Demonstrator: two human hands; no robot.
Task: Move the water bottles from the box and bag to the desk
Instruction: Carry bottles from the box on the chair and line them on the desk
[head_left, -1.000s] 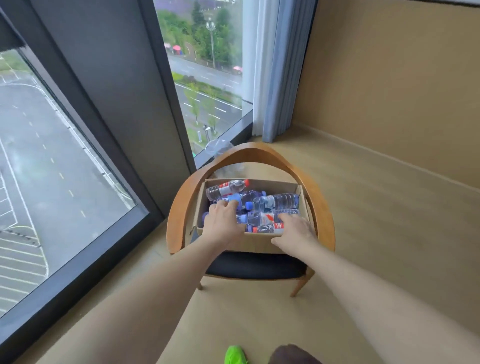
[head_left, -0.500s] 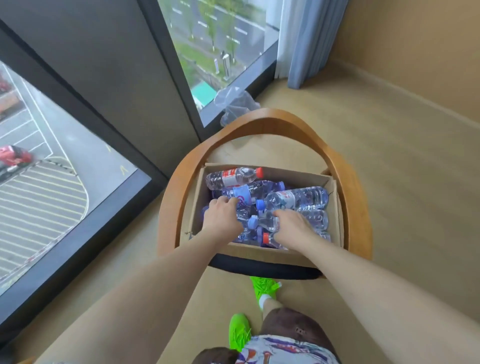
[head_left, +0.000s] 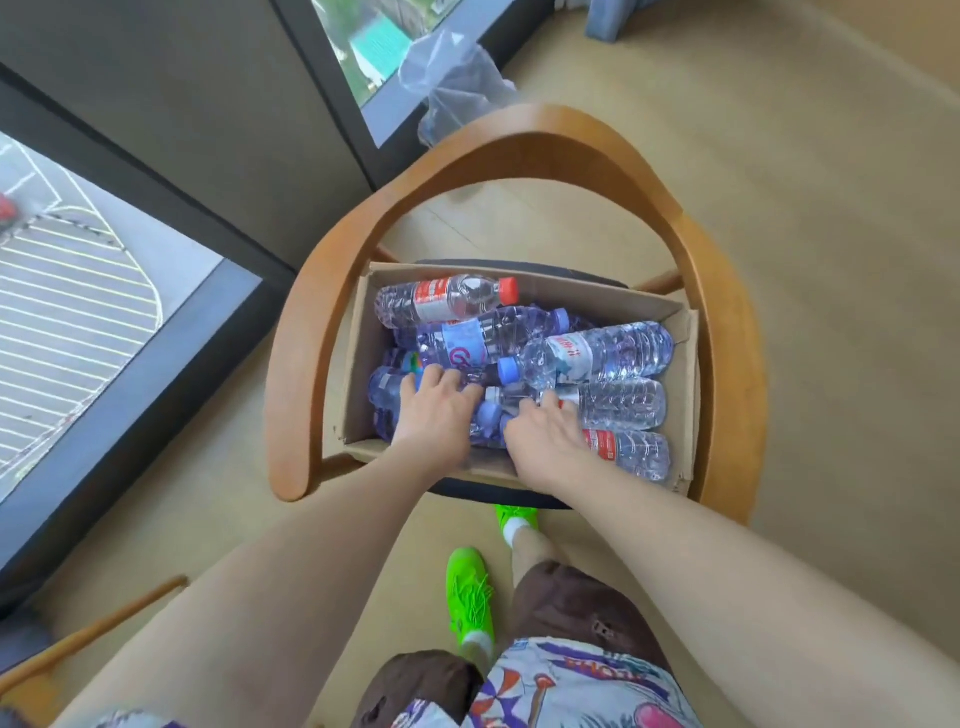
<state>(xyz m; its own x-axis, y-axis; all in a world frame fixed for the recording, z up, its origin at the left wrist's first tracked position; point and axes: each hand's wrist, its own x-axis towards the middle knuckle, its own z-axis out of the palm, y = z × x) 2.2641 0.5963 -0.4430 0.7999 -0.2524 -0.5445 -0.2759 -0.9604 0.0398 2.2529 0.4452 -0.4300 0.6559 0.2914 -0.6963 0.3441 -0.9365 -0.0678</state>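
Reaching into the cardboard box (head_left: 680, 415) at frame centre, both hands are laid on the heaped water bottles (head_left: 597, 358). The left hand (head_left: 434, 415) is curled over a blue-capped bottle (head_left: 387, 387); whether it is truly gripped cannot be told. The right hand (head_left: 543, 441) is pressed on a bottle neck (head_left: 491, 415), its closure likewise unclear. A red-capped bottle (head_left: 444, 301) lies along the far wall. The box is seated on a wooden armchair (head_left: 545, 130). A clear plastic bag (head_left: 452, 83) is seen at upper centre.
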